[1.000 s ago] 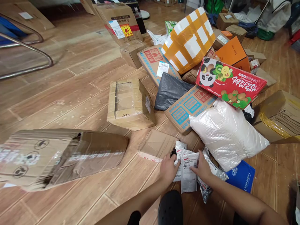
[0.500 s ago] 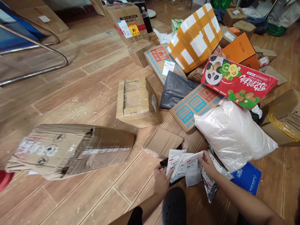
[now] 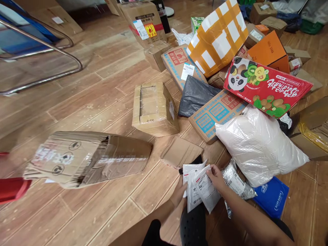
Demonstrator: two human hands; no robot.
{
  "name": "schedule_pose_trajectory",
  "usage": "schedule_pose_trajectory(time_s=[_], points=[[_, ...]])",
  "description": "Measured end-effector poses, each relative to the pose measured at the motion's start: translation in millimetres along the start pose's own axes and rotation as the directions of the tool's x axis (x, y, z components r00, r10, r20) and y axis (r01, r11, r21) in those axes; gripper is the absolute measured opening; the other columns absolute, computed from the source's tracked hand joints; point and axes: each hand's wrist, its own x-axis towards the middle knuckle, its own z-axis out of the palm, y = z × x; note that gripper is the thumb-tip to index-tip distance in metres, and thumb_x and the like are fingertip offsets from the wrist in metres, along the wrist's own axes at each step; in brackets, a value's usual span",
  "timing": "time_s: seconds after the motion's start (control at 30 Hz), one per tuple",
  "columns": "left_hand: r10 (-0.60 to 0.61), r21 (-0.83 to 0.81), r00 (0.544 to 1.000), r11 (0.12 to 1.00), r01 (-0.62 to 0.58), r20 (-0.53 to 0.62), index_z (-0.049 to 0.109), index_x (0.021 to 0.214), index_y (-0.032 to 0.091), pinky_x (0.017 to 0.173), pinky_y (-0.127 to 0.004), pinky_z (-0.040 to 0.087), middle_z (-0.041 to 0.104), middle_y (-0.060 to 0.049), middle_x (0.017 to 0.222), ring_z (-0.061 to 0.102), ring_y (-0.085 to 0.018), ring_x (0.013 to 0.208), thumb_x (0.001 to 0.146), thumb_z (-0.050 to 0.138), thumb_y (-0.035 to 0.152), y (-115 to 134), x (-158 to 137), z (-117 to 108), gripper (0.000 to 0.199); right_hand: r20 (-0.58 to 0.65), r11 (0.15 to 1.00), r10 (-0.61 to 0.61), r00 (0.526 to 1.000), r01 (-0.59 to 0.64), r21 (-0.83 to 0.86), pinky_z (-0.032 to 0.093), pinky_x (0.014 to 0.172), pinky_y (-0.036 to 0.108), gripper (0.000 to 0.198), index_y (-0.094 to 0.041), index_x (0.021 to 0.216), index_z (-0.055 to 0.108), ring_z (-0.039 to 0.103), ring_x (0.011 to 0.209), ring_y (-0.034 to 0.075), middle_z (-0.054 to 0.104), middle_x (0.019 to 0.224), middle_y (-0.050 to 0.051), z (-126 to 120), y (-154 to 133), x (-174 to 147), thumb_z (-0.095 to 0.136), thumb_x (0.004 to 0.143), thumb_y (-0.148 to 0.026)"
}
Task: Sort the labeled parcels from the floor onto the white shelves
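My left hand is closed round the left edge of a few white plastic mailing bags with printed labels, fanned over one another. With its thumb and fingers, my right hand pinches the upper corner of the rightmost white mailing bag. Part of a black packet shows behind them. Just right of my right hand lies a silvery mailing bag with a label, partly covered by my forearm. A blue flat packet lies beyond it on the floor.
A big white plastic-wrapped pillow-shaped parcel, a red kiwi-fruit box, a flat brown box and an orange-checked parcel are heaped ahead. Cartons and a torn cardboard box lie left. A black shoe is below my hands.
The white mailing bags have come together and nearer to me. My right hand has moved left with its bag, away from the silvery one. The view has shifted slightly.
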Motion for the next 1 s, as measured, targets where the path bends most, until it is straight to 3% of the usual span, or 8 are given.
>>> schedule_pose_trajectory(time_s=[0.13, 0.3, 0.4, 0.5, 0.57, 0.63, 0.8, 1.0], points=[[-0.133, -0.176, 0.991, 0.975, 0.137, 0.032, 0.067, 0.107, 0.017, 0.102, -0.047, 0.05, 0.073, -0.012, 0.109, 0.065, -0.035, 0.112, 0.069, 0.067, 0.063, 34, 1, 7, 0.06, 0.052, 0.999, 0.022, 0.998, -0.023, 0.024, 0.052, 0.103, 0.046, 0.038, -0.026, 0.087, 0.054, 0.067, 0.114, 0.027, 0.068, 0.133, 0.01, 0, -1, 6, 0.067, 0.079, -0.061], [0.133, 0.088, 0.964, 0.984, -0.156, 0.228, 0.064, 0.115, 0.02, 0.106, -0.043, 0.045, 0.069, -0.01, 0.116, 0.06, -0.031, 0.115, 0.072, 0.066, 0.042, 61, -16, 7, 0.048, 0.069, 0.996, 0.009, 0.998, -0.016, 0.089, 0.048, 0.11, 0.046, 0.041, -0.027, 0.087, 0.052, 0.064, 0.121, 0.026, 0.069, 0.129, 0.009, -10, -10, 9, 0.067, 0.08, -0.063], [0.134, 0.157, 0.978, 0.975, -0.159, 0.159, 0.059, 0.125, 0.02, 0.114, -0.044, 0.04, 0.062, -0.011, 0.124, 0.054, -0.031, 0.125, 0.071, 0.064, 0.038, 71, -15, 12, 0.057, 0.052, 0.98, 0.044, 0.998, -0.054, 0.191, 0.051, 0.105, 0.046, 0.043, -0.027, 0.091, 0.053, 0.068, 0.108, 0.024, 0.071, 0.124, 0.008, -14, -14, 11, 0.071, 0.077, -0.063], [0.075, 0.217, 0.995, 0.972, -0.086, 0.061, 0.067, 0.092, 0.022, 0.111, -0.047, 0.042, 0.057, -0.007, 0.102, 0.057, -0.031, 0.112, 0.08, 0.057, 0.054, 82, -7, 18, 0.036, -0.024, 0.949, 0.09, 0.996, -0.079, 0.304, 0.054, 0.099, 0.044, 0.045, -0.027, 0.092, 0.056, 0.069, 0.099, 0.024, 0.074, 0.114, 0.006, -11, -13, 14, 0.077, 0.07, -0.06], [0.066, 0.271, 0.998, 0.961, -0.063, 0.0, 0.059, 0.069, 0.023, 0.104, -0.047, 0.046, 0.051, -0.005, 0.09, 0.058, -0.029, 0.099, 0.084, 0.051, 0.06, 88, -6, 21, 0.041, -0.084, 0.926, 0.127, 0.988, -0.087, 0.368, 0.055, 0.093, 0.041, 0.045, -0.026, 0.091, 0.058, 0.068, 0.093, 0.023, 0.075, 0.102, 0.004, -7, -11, 15, 0.08, 0.068, -0.058], [0.11, 0.309, 0.992, 0.947, -0.087, -0.057, 0.057, 0.065, 0.023, 0.099, -0.047, 0.048, 0.049, -0.006, 0.089, 0.056, -0.03, 0.097, 0.084, 0.051, 0.056, 88, -9, 24, 0.038, -0.129, 0.908, 0.149, 0.98, -0.084, 0.411, 0.054, 0.088, 0.037, 0.044, -0.026, 0.088, 0.059, 0.067, 0.088, 0.022, 0.073, 0.091, 0.002, -4, -8, 17, 0.081, 0.066, -0.056], [0.289, 0.261, 0.951, 0.915, -0.309, 0.112, 0.048, 0.059, 0.022, 0.091, -0.042, 0.05, 0.05, -0.01, 0.102, 0.056, -0.028, 0.1, 0.078, 0.059, 0.041, 72, -22, 22, 0.029, -0.159, 0.89, 0.164, 0.973, -0.077, 0.449, 0.051, 0.08, 0.031, 0.042, -0.025, 0.083, 0.058, 0.063, 0.08, 0.018, 0.07, 0.082, -0.002, -1, -7, 18, 0.083, 0.065, -0.053], [0.1, 0.055, 0.99, 0.994, -0.095, -0.096, 0.045, 0.095, 0.026, 0.098, -0.044, 0.047, 0.051, -0.003, 0.096, 0.055, -0.026, 0.101, 0.082, 0.054, 0.058, 63, -16, 23, 0.036, -0.172, 0.87, 0.171, 0.97, -0.067, 0.489, 0.049, 0.079, 0.027, 0.039, -0.026, 0.083, 0.059, 0.061, 0.079, 0.015, 0.07, 0.082, -0.005, 7, -9, 16, 0.085, 0.066, -0.049]])
